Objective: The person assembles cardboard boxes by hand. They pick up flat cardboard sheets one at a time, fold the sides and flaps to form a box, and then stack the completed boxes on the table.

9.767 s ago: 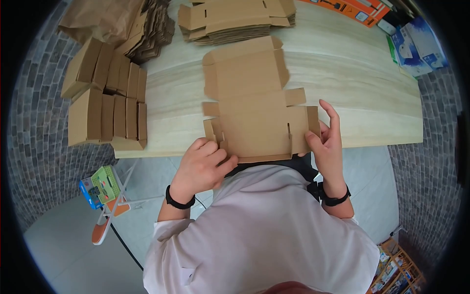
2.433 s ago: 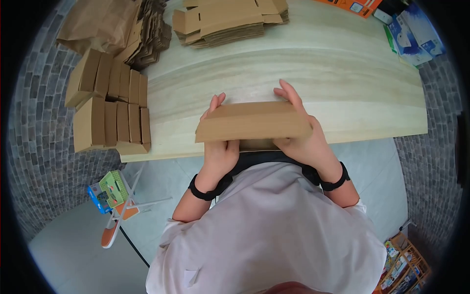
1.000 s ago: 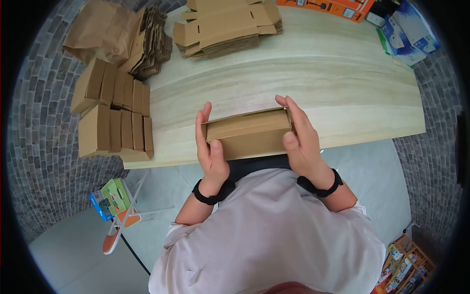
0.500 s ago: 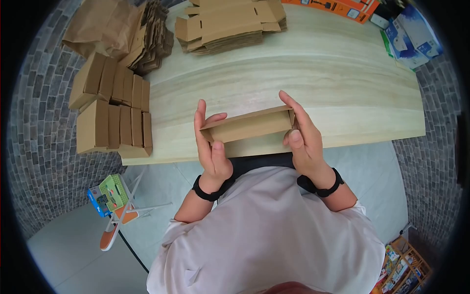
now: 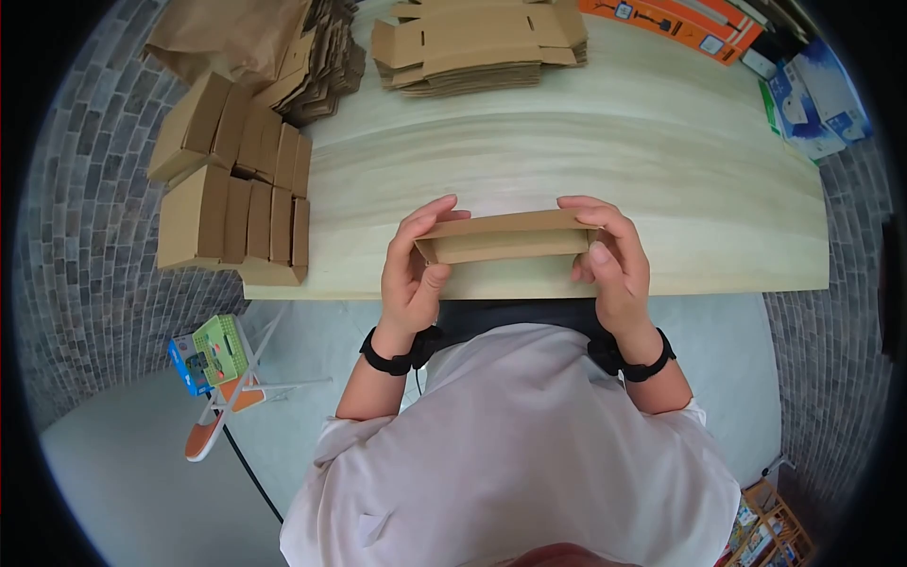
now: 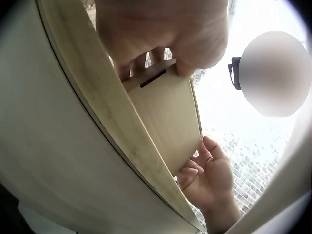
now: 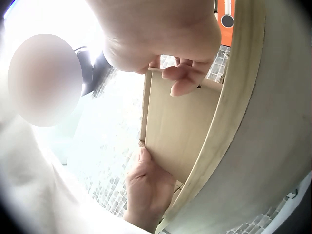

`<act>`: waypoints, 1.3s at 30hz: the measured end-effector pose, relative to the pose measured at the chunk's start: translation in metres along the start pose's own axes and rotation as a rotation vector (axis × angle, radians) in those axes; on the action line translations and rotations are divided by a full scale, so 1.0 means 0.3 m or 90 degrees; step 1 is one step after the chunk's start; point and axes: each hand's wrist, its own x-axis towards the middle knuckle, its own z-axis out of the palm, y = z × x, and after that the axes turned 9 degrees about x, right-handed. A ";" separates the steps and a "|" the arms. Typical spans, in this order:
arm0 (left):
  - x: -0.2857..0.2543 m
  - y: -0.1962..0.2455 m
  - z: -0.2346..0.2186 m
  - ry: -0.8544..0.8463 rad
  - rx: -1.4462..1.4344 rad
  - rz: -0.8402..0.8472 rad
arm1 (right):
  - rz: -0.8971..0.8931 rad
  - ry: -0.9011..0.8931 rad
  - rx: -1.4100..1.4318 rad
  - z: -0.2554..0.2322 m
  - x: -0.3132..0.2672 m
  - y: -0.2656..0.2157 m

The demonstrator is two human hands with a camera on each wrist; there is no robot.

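A small brown cardboard box [image 5: 510, 222] is held level at the table's front edge, its open side facing the body. At its left end, my left hand [image 5: 408, 274] grips it with the thumb on the near side and the fingers bent round the back. My right hand [image 5: 621, 272] holds the other end, its fingertips over the top back edge. Seen from below in the left wrist view, the box's plain underside [image 6: 168, 119] has a dark slot near the left hand's end. The right wrist view shows the right fingers [image 7: 183, 83] against the underside.
Folded cardboard boxes [image 5: 210, 213] stand in two rows at the table's left. Flat box blanks [image 5: 482, 42] are stacked at the back, beside more flattened cardboard [image 5: 326, 71] and a brown paper bag [image 5: 222, 38]. An orange box [image 5: 675, 24] and a blue-white package [image 5: 817, 99] stand back right.
The flat blank with raised side flaps has been folded into a box. Since half a second ago the box has been levelled, and the fingers have bent further over its back edge.
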 end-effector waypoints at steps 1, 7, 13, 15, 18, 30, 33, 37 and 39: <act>0.002 0.000 -0.001 -0.013 -0.015 -0.001 | -0.002 0.000 0.005 -0.001 0.000 0.003; 0.003 0.010 0.033 0.032 0.084 0.008 | -0.005 0.010 -0.012 -0.001 0.003 0.008; 0.009 0.014 0.020 0.039 0.064 -0.020 | -0.008 0.010 -0.018 0.000 0.004 0.013; 0.022 0.008 0.014 0.034 0.061 0.026 | -0.001 0.011 -0.018 0.000 0.006 0.013; 0.022 -0.023 0.003 0.021 0.051 0.079 | 0.004 0.016 0.017 -0.001 0.012 0.019; 0.003 -0.019 -0.018 -0.005 0.121 0.079 | -0.045 -0.048 -0.033 -0.035 -0.001 0.046; -0.019 -0.020 -0.041 -0.022 0.115 0.066 | 0.041 0.024 0.034 -0.018 -0.011 0.032; -0.012 0.005 -0.055 -0.047 0.206 0.081 | -0.064 -0.065 -0.162 -0.047 -0.002 -0.011; -0.011 0.053 -0.040 -0.036 0.196 0.028 | -0.071 -0.090 -0.241 -0.056 -0.015 -0.035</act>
